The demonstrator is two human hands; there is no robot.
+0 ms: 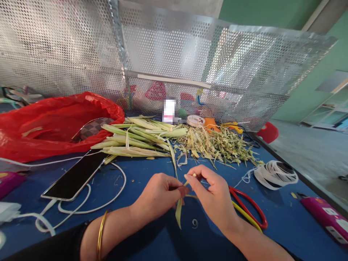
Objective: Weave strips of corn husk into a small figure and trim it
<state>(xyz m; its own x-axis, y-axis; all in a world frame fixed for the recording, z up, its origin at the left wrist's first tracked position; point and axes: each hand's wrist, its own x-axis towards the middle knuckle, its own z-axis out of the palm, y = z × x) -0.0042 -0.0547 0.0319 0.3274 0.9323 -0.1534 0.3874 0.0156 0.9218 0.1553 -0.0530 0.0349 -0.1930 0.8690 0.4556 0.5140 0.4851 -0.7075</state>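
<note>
My left hand (160,194) is closed, thumb against fingers, on a thin pale-green strip of corn husk (178,214). One end of the strip hangs below the fingers, and a narrow part runs across to the right. My right hand (213,194) pinches a small pale tip of husk between thumb and forefinger, close beside the left. Just under and right of the right wrist lies a red looped handle with yellow inside (252,204), perhaps scissors; its far part is hidden. Beyond both hands, long corn husks (136,150) lie in a loose pile.
Small husk pieces (225,146) are heaped at the back right. A white ribbon roll (276,175) and a purple packet (323,214) lie to the right. On the left are a red plastic bag (16,127), a cabled phone (74,177) and a white cable. Perforated metal panel (165,47) stands behind.
</note>
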